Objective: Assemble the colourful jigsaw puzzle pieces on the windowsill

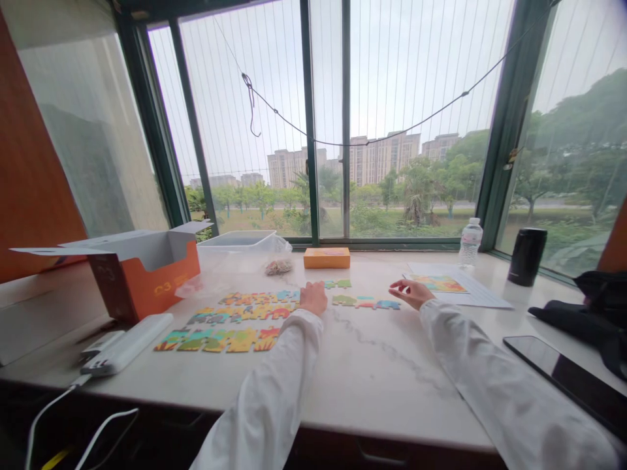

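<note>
My left hand [313, 298] is low over the tabletop with its fingers curled together; whatever they hold is hidden. Just right of its fingertips lies a short strip of green and teal jigsaw puzzle pieces [339, 284]. Left of it are several rows of joined puzzle pieces [215, 339] in orange, yellow, green and blue. My right hand [414, 294] hovers above the right side of the table, thumb and fingers bent with a gap between them. Another puzzle strip [345, 301] lies between the hands. A colourful picture sheet [438, 283] sits beyond the right hand.
An orange box [326, 258] stands by the window, near a bag of small pieces [278, 267] and a clear plastic bin [238, 241]. At left are an open carton [147, 274] and a white power strip [130, 346]. A bottle [471, 243], black tumbler [528, 256] and phone [563, 372] are right.
</note>
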Tool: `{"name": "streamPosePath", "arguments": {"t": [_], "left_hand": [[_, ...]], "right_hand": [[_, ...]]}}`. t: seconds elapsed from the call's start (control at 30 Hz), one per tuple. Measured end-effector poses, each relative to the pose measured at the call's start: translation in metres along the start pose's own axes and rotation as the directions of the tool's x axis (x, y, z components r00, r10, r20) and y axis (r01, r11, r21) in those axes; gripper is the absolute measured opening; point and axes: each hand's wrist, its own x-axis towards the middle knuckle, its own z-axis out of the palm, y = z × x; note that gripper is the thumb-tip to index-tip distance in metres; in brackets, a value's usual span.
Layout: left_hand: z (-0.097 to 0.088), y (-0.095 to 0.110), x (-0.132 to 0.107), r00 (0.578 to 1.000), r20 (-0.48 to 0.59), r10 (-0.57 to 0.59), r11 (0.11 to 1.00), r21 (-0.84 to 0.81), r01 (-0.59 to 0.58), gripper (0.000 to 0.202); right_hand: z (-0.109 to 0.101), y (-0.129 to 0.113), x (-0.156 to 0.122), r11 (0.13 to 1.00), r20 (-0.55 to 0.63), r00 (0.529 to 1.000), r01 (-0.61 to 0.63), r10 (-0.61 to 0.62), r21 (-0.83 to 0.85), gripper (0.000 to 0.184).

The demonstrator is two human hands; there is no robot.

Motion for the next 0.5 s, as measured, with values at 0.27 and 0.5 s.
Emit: {"name": "streamPosePath", "arguments": {"t": [0.27, 0.5], "left_hand": [[0.007, 0.006, -0.001, 0.998, 0.054, 0.02, 1.0, -0.005, -0.02, 0.045], [0.01, 0.003, 0.003, 0.999, 0.041, 0.004, 0.999, -0.033, -0.003, 0.042]], "right_hand": [[0.046, -0.054, 0.028, 0.98, 0.097, 0.979, 0.188, -0.182, -0.06, 0.028], [0.109, -0.103, 0.083, 0.986, 0.185, 0.977, 0.128, -0.107, -0.103, 0.027]]}}
